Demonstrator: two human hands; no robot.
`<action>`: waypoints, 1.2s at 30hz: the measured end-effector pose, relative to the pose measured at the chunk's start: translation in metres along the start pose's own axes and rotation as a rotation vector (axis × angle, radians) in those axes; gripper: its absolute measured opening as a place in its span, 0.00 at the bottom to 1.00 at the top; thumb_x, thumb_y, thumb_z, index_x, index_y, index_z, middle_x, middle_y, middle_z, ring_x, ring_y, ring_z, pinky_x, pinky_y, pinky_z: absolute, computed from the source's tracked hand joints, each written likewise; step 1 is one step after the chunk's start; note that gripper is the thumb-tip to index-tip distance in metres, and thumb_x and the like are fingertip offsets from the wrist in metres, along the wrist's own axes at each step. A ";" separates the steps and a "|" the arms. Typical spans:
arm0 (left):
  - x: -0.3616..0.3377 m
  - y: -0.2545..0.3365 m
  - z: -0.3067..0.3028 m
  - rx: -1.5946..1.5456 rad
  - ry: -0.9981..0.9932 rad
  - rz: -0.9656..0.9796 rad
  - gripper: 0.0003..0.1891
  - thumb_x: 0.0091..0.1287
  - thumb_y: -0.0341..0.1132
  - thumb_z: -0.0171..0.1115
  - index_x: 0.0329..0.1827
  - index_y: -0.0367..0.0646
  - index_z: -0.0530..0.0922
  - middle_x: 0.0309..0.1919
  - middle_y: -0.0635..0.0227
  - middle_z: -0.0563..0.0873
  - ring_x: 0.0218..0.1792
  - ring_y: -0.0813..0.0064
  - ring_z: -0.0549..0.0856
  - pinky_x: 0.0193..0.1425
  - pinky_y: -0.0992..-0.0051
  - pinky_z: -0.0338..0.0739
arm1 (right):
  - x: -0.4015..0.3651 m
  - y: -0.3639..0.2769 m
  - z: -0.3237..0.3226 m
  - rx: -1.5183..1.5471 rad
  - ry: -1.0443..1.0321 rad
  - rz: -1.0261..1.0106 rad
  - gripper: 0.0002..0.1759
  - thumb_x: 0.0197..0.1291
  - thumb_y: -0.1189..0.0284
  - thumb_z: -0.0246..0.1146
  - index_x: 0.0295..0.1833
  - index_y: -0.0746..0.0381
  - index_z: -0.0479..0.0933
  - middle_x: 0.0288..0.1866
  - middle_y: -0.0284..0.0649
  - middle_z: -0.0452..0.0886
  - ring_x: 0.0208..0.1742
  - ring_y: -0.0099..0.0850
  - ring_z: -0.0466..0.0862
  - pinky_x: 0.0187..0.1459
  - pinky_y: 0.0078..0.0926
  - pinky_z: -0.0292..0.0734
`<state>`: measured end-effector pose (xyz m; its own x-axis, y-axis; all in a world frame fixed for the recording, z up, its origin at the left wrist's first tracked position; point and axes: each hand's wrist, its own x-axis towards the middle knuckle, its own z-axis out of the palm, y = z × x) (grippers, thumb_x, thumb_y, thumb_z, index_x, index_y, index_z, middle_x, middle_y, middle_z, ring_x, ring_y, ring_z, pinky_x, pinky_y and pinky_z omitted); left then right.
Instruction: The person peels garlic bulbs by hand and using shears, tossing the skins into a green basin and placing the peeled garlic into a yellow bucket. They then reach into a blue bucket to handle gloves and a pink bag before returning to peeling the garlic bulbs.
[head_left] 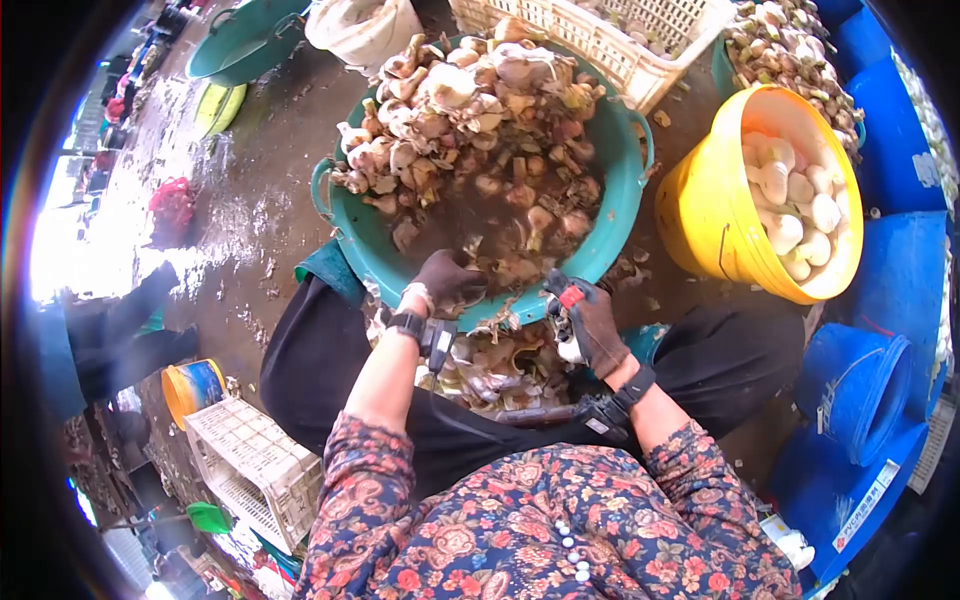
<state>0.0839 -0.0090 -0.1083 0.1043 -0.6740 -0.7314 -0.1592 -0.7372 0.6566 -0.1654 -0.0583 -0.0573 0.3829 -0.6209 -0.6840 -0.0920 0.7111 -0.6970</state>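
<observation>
A green tub (368, 252) in front of me holds murky brown water and a heap of unpeeled garlic bulbs (450, 88). My left hand (448, 280), in a dark glove, is over the tub's near rim with its fingers curled; whatever they hold is hidden. Just right of it, my right hand (598, 330), also gloved, is closed around a small tool with a red part (570, 296). Something pale shows below its fingers, too small to name. Garlic peelings and scraps (505, 365) lie between my legs, under both hands.
To the right, a yellow bucket (690, 215) holds peeled white garlic. A cream crate (600, 45), a white bucket (365, 35) and another green tub (245, 50) stand beyond. Blue containers (855, 385) line the right side. A white crate (260, 470) is at lower left on the wet floor.
</observation>
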 end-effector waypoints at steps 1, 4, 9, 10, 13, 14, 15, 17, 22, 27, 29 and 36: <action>-0.010 0.006 0.011 0.003 -0.016 -0.004 0.25 0.49 0.43 0.73 0.43 0.33 0.79 0.35 0.53 0.85 0.34 0.68 0.83 0.41 0.69 0.77 | -0.001 0.000 -0.002 -0.047 0.020 0.066 0.22 0.56 0.50 0.66 0.26 0.58 0.76 0.20 0.28 0.74 0.21 0.17 0.69 0.22 0.16 0.63; -0.058 0.049 0.039 0.234 0.097 0.400 0.24 0.50 0.42 0.73 0.43 0.34 0.79 0.34 0.59 0.85 0.35 0.73 0.82 0.42 0.70 0.76 | 0.018 0.039 -0.010 -0.271 0.084 -0.295 0.19 0.58 0.60 0.66 0.41 0.67 0.82 0.23 0.35 0.80 0.26 0.20 0.77 0.31 0.22 0.72; -0.107 0.069 0.078 0.357 0.226 0.551 0.23 0.46 0.42 0.74 0.44 0.42 0.80 0.39 0.57 0.85 0.41 0.59 0.84 0.46 0.68 0.77 | -0.028 -0.012 0.009 -0.565 0.018 -0.269 0.16 0.54 0.61 0.64 0.36 0.64 0.82 0.25 0.50 0.81 0.30 0.43 0.83 0.32 0.35 0.75; -0.111 0.071 0.080 0.362 0.234 0.554 0.23 0.46 0.42 0.74 0.44 0.42 0.80 0.39 0.57 0.85 0.41 0.59 0.84 0.46 0.68 0.77 | -0.028 -0.011 0.009 -0.599 -0.007 -0.352 0.15 0.55 0.61 0.64 0.36 0.64 0.82 0.25 0.50 0.81 0.30 0.44 0.83 0.32 0.36 0.75; -0.120 0.073 0.082 0.366 0.257 0.579 0.24 0.44 0.44 0.75 0.43 0.42 0.80 0.39 0.56 0.84 0.40 0.57 0.84 0.45 0.67 0.77 | -0.033 -0.010 0.007 -0.622 -0.064 -0.513 0.14 0.57 0.63 0.61 0.38 0.65 0.82 0.26 0.51 0.80 0.28 0.44 0.82 0.31 0.36 0.74; -0.119 0.072 0.078 0.428 0.233 0.548 0.25 0.44 0.40 0.76 0.44 0.39 0.80 0.39 0.56 0.84 0.39 0.61 0.84 0.45 0.69 0.77 | -0.033 -0.008 0.007 -0.669 -0.066 -0.539 0.14 0.58 0.64 0.61 0.37 0.65 0.81 0.24 0.49 0.80 0.27 0.43 0.81 0.31 0.37 0.73; -0.120 0.071 0.076 0.490 0.211 0.516 0.26 0.43 0.37 0.76 0.45 0.36 0.79 0.39 0.55 0.84 0.39 0.64 0.84 0.45 0.71 0.77 | -0.032 -0.006 0.008 -0.716 -0.068 -0.566 0.14 0.58 0.65 0.60 0.36 0.66 0.80 0.23 0.47 0.80 0.25 0.42 0.80 0.30 0.37 0.73; -0.123 0.067 0.075 0.488 0.288 0.633 0.21 0.46 0.41 0.76 0.38 0.39 0.81 0.34 0.58 0.84 0.35 0.63 0.84 0.41 0.69 0.76 | -0.031 -0.001 0.007 -0.543 -0.144 -0.528 0.14 0.59 0.64 0.60 0.34 0.66 0.79 0.22 0.43 0.79 0.25 0.38 0.80 0.30 0.37 0.72; -0.130 0.064 0.085 0.034 0.260 0.457 0.20 0.52 0.38 0.74 0.42 0.34 0.80 0.33 0.67 0.84 0.34 0.81 0.80 0.40 0.78 0.76 | -0.026 -0.008 -0.003 0.081 -0.325 0.159 0.17 0.65 0.58 0.56 0.42 0.61 0.80 0.31 0.33 0.81 0.31 0.23 0.80 0.32 0.25 0.74; -0.123 0.047 0.102 0.176 0.470 0.638 0.33 0.47 0.38 0.77 0.56 0.36 0.73 0.48 0.59 0.80 0.50 0.69 0.80 0.55 0.70 0.74 | -0.056 -0.034 -0.005 0.128 -0.504 0.076 0.18 0.66 0.60 0.55 0.50 0.63 0.77 0.41 0.37 0.81 0.40 0.25 0.81 0.42 0.22 0.76; -0.132 0.060 0.097 0.269 0.563 0.626 0.37 0.42 0.39 0.78 0.58 0.38 0.73 0.55 0.55 0.75 0.58 0.61 0.74 0.63 0.66 0.68 | -0.045 -0.025 -0.012 0.118 -0.460 0.107 0.20 0.66 0.60 0.53 0.54 0.63 0.76 0.43 0.38 0.81 0.42 0.25 0.81 0.44 0.24 0.76; -0.127 0.043 0.079 0.664 0.417 0.719 0.13 0.53 0.35 0.68 0.43 0.50 0.84 0.33 0.66 0.86 0.39 0.68 0.84 0.47 0.70 0.76 | -0.015 0.011 -0.023 -0.204 -0.620 -0.174 0.26 0.55 0.77 0.59 0.61 0.57 0.71 0.42 0.38 0.80 0.42 0.28 0.79 0.45 0.24 0.73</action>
<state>-0.0132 0.0492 -0.0017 0.0806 -0.9967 -0.0077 -0.8082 -0.0699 0.5848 -0.1936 -0.0491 -0.0598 0.8588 -0.3737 -0.3504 -0.1296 0.5032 -0.8544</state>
